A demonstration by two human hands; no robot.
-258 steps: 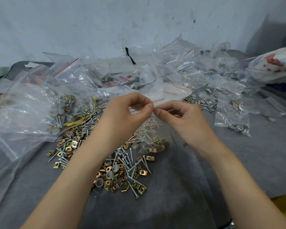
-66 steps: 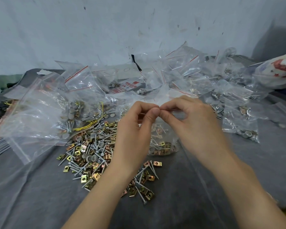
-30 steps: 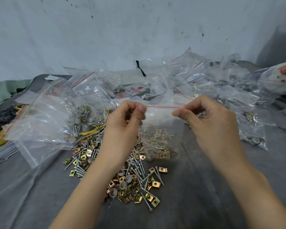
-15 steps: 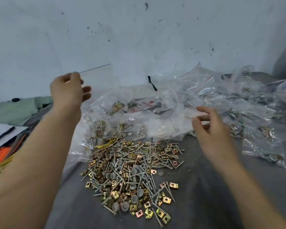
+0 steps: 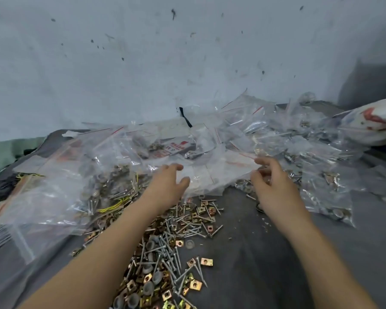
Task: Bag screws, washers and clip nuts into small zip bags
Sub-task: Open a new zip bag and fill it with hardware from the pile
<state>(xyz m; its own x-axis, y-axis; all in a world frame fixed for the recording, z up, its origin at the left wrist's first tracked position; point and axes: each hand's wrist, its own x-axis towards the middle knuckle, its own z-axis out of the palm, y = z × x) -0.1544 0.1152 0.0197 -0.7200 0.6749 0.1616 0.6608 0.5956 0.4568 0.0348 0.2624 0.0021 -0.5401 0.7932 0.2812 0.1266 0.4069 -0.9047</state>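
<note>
Clear zip bags (image 5: 221, 172) with red seal lines; brass-gold clip nuts (image 5: 206, 261), silver screws (image 5: 165, 248), grey washers (image 5: 148, 288), grey cloth (image 5: 265, 264).

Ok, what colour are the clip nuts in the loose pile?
Brassy gold, some coppery: the clip nuts show clearest in the head view.

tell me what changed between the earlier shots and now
The filled zip bag both grips pinched shut has left them, carried off left by the left grip. Both now reach forward to the stack of empty zip bags, right grip at its edge. The loose hardware pile stayed put.
</note>
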